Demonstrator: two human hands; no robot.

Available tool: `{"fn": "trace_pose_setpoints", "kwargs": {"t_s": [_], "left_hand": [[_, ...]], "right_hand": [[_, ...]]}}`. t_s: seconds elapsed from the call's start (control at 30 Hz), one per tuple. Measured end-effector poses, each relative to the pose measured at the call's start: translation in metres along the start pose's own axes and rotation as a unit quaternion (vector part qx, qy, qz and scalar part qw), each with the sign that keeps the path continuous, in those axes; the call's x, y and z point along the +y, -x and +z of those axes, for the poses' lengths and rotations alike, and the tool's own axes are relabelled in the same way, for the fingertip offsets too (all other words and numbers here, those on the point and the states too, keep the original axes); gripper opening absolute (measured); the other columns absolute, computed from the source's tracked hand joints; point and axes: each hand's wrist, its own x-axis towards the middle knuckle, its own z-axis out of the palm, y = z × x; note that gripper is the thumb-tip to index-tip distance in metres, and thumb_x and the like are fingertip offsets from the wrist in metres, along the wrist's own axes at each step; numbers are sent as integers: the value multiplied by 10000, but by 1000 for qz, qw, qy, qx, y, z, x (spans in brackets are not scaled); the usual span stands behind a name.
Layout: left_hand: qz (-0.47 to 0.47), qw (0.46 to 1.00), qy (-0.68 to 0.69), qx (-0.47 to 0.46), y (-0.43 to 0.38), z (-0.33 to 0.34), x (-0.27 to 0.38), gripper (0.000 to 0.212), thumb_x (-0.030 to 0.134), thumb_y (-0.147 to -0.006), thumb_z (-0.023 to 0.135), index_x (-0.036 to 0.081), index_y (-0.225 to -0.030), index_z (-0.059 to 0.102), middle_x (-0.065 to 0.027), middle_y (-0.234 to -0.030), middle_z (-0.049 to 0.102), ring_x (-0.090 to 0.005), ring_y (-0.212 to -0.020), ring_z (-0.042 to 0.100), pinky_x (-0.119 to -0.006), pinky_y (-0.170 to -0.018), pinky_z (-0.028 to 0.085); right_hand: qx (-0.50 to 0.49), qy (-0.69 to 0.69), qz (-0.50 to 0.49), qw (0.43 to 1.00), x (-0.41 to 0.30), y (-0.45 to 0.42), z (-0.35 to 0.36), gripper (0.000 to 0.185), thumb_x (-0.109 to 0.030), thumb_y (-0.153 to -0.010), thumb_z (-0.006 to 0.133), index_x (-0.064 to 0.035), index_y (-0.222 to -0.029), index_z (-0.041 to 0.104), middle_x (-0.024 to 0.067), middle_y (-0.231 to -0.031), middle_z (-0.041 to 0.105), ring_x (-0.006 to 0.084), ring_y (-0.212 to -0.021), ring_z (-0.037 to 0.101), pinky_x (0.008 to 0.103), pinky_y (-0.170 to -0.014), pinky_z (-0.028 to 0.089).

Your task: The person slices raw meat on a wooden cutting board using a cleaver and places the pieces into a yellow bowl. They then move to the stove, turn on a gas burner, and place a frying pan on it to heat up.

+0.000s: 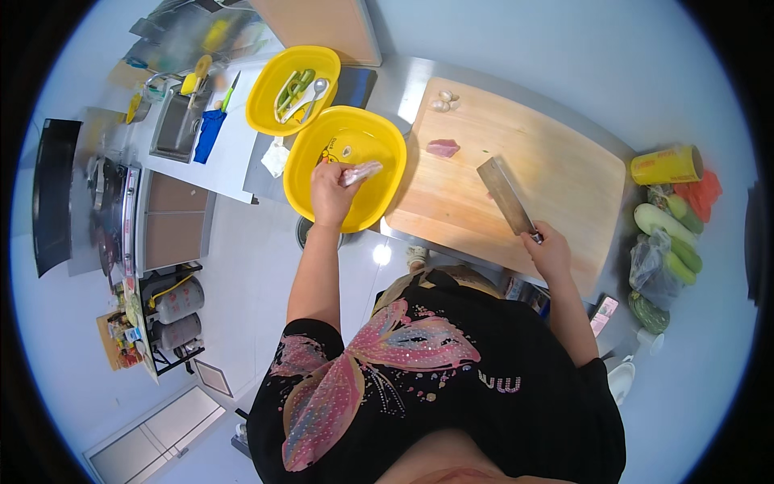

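My left hand [331, 193] grips a pale pink piece of raw meat [363, 173] above a yellow plastic basin [378, 136]. A small pale round item [346, 151] and a printed duck show at the basin's bottom. My right hand [549, 251] holds a Chinese cleaver [505, 193] by its handle, blade slanting to the upper left over a wooden cutting board [568, 181]. A pink slab of raw meat [443, 147] lies on the board, left of the blade. Several garlic bulbs or cloves [443, 104] sit near the board's far left corner.
Another yellow basin [257, 100] contains scallions and a spoon. Left of it are a sink [172, 130], a green-handled knife [231, 92] and a blue cloth [210, 134]. Right of the board lie a yellow roll [665, 165], gourds [662, 221], a bagged item [653, 263] and a phone [604, 314].
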Motion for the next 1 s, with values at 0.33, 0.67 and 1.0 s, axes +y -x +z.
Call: {"fn": "trace_pose_setpoints", "kwargs": {"t_s": [0.33, 0.67, 1.0], "left_hand": [[116, 991, 8, 60, 4, 6, -5, 237, 62, -716, 854, 78, -915, 727, -72, -855, 710, -295, -877, 678, -488, -1079, 488], [106, 993, -4, 57, 7, 11, 1, 258, 43, -727, 841, 80, -957, 729, -81, -942, 735, -315, -919, 673, -477, -1078, 482], [82, 994, 50, 56, 7, 13, 3, 281, -24, -741, 785, 65, -998, 714, -88, -979, 746, -308, -872, 671, -471, -1096, 475]], "right_hand": [[-5, -10, 5, 1000, 12, -12, 1, 310, -320, -879, 724, -92, -1089, 738, 122, -809, 711, 300, -745, 688, 413, -665, 510], [-31, -56, -13, 998, 0, -7, 2, 282, -315, -902, 717, -70, -1043, 720, 111, -763, 694, 261, -684, 676, 392, -625, 494], [-13, -63, 7, 998, 15, -18, 6, 221, -280, -924, 712, -69, -988, 705, 63, -688, 676, 183, -546, 637, 355, -543, 476]]}}
